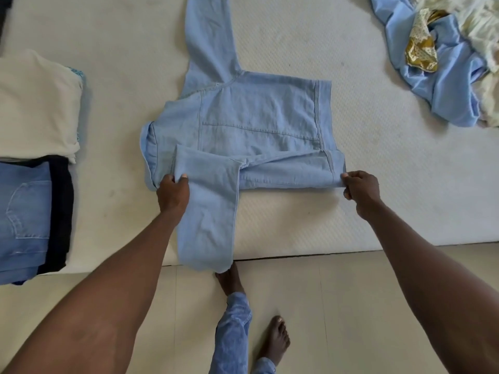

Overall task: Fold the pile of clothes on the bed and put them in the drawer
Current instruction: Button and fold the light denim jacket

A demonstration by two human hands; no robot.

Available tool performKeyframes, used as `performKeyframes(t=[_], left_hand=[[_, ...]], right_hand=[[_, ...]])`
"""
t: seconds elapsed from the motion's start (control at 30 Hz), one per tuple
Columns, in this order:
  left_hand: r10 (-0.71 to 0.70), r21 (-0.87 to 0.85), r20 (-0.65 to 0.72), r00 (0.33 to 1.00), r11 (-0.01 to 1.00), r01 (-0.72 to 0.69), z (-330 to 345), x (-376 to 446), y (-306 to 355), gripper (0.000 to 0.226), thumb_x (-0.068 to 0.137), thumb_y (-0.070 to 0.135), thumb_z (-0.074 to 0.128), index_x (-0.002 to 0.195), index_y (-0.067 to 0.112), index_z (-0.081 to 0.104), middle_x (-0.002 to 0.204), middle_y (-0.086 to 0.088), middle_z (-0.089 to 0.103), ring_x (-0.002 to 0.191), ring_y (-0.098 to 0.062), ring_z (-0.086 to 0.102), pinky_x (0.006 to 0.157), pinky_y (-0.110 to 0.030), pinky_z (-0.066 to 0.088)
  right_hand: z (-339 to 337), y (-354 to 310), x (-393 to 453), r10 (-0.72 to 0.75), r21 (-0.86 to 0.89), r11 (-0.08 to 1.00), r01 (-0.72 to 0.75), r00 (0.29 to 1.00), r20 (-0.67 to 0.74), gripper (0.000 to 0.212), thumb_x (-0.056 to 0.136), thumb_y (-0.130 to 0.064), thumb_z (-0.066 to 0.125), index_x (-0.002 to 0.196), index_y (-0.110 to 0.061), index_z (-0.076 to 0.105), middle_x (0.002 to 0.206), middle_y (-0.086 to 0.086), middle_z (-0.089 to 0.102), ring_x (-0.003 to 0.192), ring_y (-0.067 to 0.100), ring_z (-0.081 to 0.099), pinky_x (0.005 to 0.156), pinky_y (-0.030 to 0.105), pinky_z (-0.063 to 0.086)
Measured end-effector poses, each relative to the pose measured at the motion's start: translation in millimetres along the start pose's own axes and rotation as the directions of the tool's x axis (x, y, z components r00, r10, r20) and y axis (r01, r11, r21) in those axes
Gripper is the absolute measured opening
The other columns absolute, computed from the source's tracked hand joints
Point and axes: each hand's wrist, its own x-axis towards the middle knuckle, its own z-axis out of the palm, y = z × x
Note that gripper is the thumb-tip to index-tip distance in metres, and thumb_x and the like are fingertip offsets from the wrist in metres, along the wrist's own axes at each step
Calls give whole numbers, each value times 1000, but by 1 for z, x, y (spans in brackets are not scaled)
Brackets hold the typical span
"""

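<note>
Folding under way: the left hand point(172, 191) pinches the near sleeve fold and the right hand point(360, 188) pinches the hem corner of the light denim jacket point(259, 122) spread mid-mattress point(378, 184) by its near edge (far sleeve unfolded), so next probably comes tucking the dangling sleeve.

The far sleeve of the denim jacket point(243, 125) is running out past the top edge, so its cuff is not showing. The near sleeve is hanging over the mattress point(351, 76) edge and covering part of a bare foot point(229, 279). The left hand point(172, 194) is hiding the jacket's corner beneath its fingers; the right hand point(360, 188) is doing likewise at the hem. The unfolded pile point(445, 63) is spilling off the right edge. The folded jeans point(24, 217) and cream garment point(35, 103) are being cropped at the left. Both forearms are leaving the frame below.
</note>
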Motion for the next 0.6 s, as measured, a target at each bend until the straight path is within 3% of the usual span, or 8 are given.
performKeyframes(t=[0.1,0.13,0.2,0.27,0.3,0.43,0.53,0.6], left_hand=[[-68,-267,181,981,957,115,-6,1,-3,39,90,39,68,108,5,69,105,-9,69,93,-27,64,75,-33,52],[-90,-320,239,967,933,166,-11,-1,-6,38,88,38,71,111,8,69,108,-7,70,94,-26,66,78,-34,54],[-121,-325,310,943,918,225,-19,-9,-13,43,86,34,74,121,9,66,110,-5,69,91,-22,66,71,-30,52],[-171,-275,366,915,919,281,-25,-16,-22,48,85,36,75,124,10,64,111,-6,70,91,-22,67,70,-30,52],[-190,-253,385,903,919,302,-29,-17,-26,48,85,37,75,123,9,65,111,-8,70,93,-24,68,73,-31,53],[-117,-266,411,904,933,241,-36,-17,-25,33,88,32,73,113,10,69,111,-11,72,89,-22,69,73,-32,54],[-33,-263,444,895,951,165,-45,-9,-12,24,89,20,72,108,7,64,116,-19,69,83,-23,67,71,-36,54],[25,-206,451,892,976,77,-52,-2,-1,36,87,14,73,118,6,56,123,-16,64,84,-22,65,69,-38,55]], right_hand=[[22,-13,-20,-190,-264,959,106,929,-318,6,92,-8,55,95,-6,59,88,8,59,76,21,53,67,31,41],[36,-16,-37,-274,-310,933,182,919,-282,7,94,-12,56,92,-6,59,86,7,59,76,20,53,67,31,40],[76,-22,-75,-327,-217,918,333,943,64,17,96,-19,59,85,-6,60,78,7,62,66,18,56,58,27,42],[118,-19,-111,-171,-113,964,241,888,427,24,92,-29,68,90,-5,63,81,9,68,57,17,63,50,25,43],[139,-18,-125,-90,-105,980,168,849,521,31,88,-33,72,95,-4,63,85,9,69,57,17,65,48,24,44],[182,-16,-150,51,-76,997,-6,795,605,19,81,-16,77,81,-2,65,75,4,66,62,9,56,51,16,42],[183,-26,-146,99,-6,993,-118,807,582,19,83,-7,63,93,9,66,91,19,71,75,20,62,68,31,50],[172,-45,-143,111,-31,993,-116,783,612,13,83,-6,59,90,2,67,84,18,70,72,26,64,65,35,53]])
